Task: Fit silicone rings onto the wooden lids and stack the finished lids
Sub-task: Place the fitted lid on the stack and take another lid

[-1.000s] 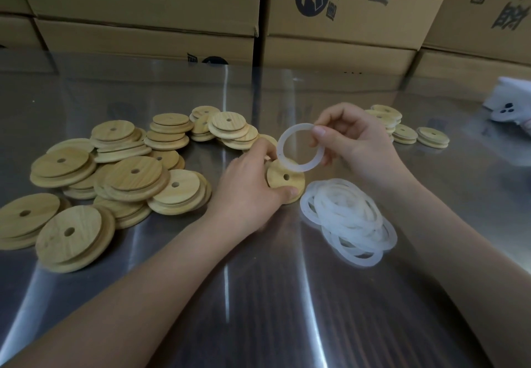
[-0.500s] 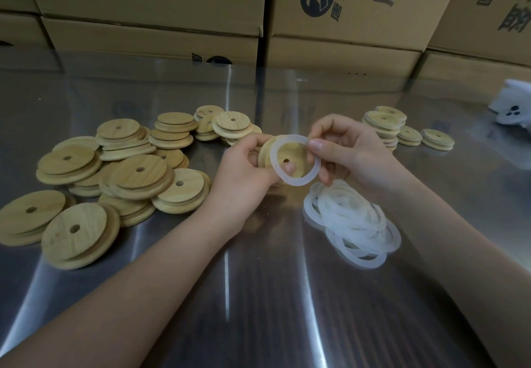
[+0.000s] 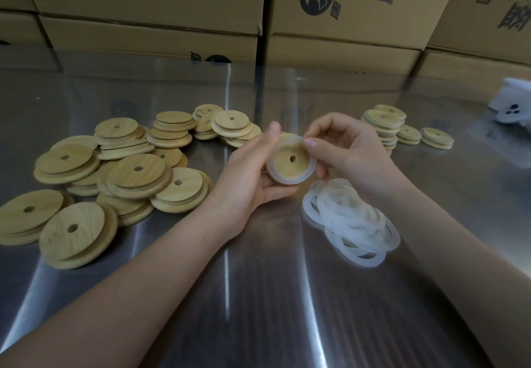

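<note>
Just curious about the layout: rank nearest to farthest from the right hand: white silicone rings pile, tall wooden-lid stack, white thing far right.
1. White silicone ring pile, just below right hand.
2. Tall stack of round wooden lids, behind-right.
3. White thing, far right.

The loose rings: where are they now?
In the head view the loose rings lie heaped on the table, right of centre, next to the right hand, which pinches a ring onto the lid held by the left hand.

Dim, soft light; glare streaks on steel table (image 3: 273, 296); wide-angle bend @ edges; pic slightly soft.
</note>
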The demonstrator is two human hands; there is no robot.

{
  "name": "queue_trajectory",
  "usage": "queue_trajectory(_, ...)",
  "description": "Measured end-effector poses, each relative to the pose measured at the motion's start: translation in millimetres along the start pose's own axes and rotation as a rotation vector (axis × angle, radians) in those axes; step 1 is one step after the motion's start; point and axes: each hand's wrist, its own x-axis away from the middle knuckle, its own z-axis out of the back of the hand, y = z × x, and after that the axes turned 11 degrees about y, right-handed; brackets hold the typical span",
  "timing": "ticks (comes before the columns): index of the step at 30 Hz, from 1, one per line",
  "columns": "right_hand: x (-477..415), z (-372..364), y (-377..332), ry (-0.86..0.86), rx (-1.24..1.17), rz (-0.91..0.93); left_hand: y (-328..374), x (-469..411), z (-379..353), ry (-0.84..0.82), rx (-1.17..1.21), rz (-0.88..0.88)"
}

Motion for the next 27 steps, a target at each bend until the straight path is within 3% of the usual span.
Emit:
queue_trajectory(13,-0.7,-0.7,0.0,0.075,0.137,0.053,-8.7,-0.8,0.1,-0.012,-0.142,-0.153)
queue_trajectory(27,-3.3,3.1,0.3,0.067,0.033,0.015,-6.7,6.4,1.0,0.068,-0.402,-0.560)
